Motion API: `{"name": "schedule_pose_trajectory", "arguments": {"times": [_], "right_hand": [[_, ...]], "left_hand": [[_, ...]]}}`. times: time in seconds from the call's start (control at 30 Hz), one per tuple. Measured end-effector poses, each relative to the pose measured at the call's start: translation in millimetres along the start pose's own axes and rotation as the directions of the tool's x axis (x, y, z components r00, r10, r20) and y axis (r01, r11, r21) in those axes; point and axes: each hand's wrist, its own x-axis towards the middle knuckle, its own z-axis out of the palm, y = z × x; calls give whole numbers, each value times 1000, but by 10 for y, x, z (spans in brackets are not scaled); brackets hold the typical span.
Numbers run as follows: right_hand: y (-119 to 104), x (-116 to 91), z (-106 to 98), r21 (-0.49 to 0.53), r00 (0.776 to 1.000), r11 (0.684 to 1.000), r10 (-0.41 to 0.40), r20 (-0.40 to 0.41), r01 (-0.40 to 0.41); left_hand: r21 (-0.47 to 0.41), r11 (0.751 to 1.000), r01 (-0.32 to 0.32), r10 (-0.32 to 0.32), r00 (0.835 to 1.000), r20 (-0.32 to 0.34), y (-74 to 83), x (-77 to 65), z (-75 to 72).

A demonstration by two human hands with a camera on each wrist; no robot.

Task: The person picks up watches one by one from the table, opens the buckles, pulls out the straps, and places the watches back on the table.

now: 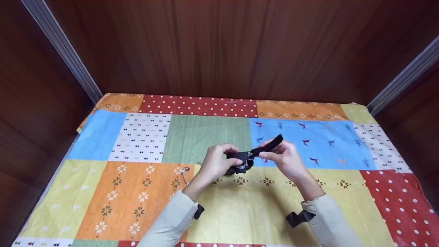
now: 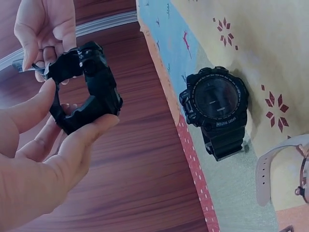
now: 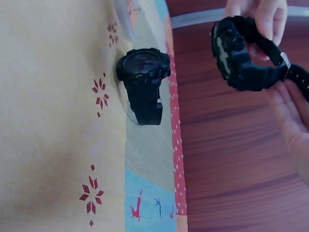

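A black sport watch (image 1: 241,158) is held up between both hands. My left hand (image 1: 218,159) grips its case, thumb over the front. The free end of its strap (image 1: 272,143) is pinched by the thumb and fingers of my right hand (image 1: 286,159). In the left wrist view the held watch (image 2: 104,84) forms a closed loop, and in the right wrist view a metal buckle (image 3: 285,60) shows on its band. A second black sport watch (image 2: 217,104) lies face up on the cloth below the hands, mostly hidden in the head view.
A watch with a pale strap (image 2: 264,176) lies beside the second black watch, partly out of frame. A patchwork-patterned cloth (image 1: 137,202) covers the table. Dark wood panels (image 1: 219,48) with metal edge strips (image 1: 65,48) stand behind and at both sides.
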Motion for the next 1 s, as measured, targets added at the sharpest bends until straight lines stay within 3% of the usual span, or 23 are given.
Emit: {"name": "schedule_pose_trajectory", "arguments": {"times": [0.17, 0.27, 0.6, 1.0], "right_hand": [[19, 7, -19, 145, 996, 989, -37, 77, 25], [29, 10, -17, 180, 995, 983, -40, 90, 24], [17, 0, 53, 30, 999, 999, -20, -35, 21], [35, -25, 112, 132, 996, 991, -4, -85, 15]], "left_hand": [[-25, 1000, -6, 7, 1000, 21, -4, 0, -41], [-17, 1000, 15, -15, 1000, 26, 4, 9, -45], [-11, 1000, 19, -20, 1000, -17, 91, 25, 22], [-14, 1000, 18, -19, 998, -63, 118, 17, 141]]}}
